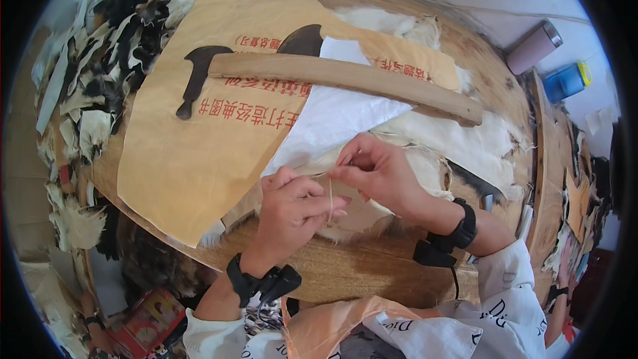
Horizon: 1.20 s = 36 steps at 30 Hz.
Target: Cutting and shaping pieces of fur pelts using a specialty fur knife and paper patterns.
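Observation:
A pale thread [330,201] runs short and taut between my two hands over the near edge of the table. My right hand [382,173] is closed, pinching the thread's upper end between thumb and forefinger. My left hand [289,216] is closed too, its fingers bent around the lower part of the thread. Whether a needle is in the fingers, I cannot tell. Under and beside my hands lie cream-coloured pieces of hide [425,159] with fur along their edges. Part of the hide is hidden by my hands.
Ahead, a wooden bar [345,80] and dark metal blades [197,80] rest on a yellow printed sheet [173,179] and white woven sheet [325,113]. Fur scraps [93,80] pile up left. A pink tumbler [533,46] and blue container [565,83] stand far right. Another person's arm [563,279] shows right.

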### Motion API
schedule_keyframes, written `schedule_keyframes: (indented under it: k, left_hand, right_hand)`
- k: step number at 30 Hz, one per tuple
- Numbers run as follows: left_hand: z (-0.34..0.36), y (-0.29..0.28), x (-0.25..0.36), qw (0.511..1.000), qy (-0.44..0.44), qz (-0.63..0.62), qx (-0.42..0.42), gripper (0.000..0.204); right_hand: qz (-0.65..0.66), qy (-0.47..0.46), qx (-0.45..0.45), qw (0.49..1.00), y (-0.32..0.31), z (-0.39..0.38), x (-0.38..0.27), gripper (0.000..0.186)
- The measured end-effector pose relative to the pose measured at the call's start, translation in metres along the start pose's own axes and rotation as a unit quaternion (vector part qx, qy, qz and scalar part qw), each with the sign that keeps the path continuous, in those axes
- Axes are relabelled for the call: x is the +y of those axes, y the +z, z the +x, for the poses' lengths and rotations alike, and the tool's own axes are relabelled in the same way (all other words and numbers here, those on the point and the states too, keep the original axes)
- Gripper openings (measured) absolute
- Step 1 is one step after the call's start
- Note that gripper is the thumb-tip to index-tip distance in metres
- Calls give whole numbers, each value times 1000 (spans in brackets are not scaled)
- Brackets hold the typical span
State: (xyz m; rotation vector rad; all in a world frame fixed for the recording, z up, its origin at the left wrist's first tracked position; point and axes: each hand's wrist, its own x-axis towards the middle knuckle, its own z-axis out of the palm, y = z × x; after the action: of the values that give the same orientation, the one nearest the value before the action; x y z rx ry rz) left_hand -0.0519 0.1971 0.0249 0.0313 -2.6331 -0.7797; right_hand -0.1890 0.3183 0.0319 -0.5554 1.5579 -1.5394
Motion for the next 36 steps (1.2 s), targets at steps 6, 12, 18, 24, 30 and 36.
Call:
schedule_keyframes:
  k: [6, 12, 18, 24, 30, 36]
  left_hand:
    - [4, 20, -14, 973, -208, -7, 101, 15]
    - [5, 32, -15, 978, -147, 122, 78, 13]
    - [7, 29, -16, 978, -159, 126, 46, 4]
    - [6, 25, -23, 984, -164, 49, 41, 4]
    - [-1, 2, -2, 996, -25, -31, -77, 13]
    - [3, 16, -10, 982, -174, 49, 58, 15]
  right_hand:
    - [-264, -83, -49, 960, -2, -14, 20, 7]
    - [-272, -107, -32, 956, -9, -14, 27, 11]
    - [-281, -68, -27, 957, -13, -18, 12, 10]
    - [-161, -108, -274, 942, -8, -40, -27, 8]
    - [57, 79, -97, 991, -9, -3, 13, 7]
    - [-209, -40, -8, 977, -5, -17, 17, 12]
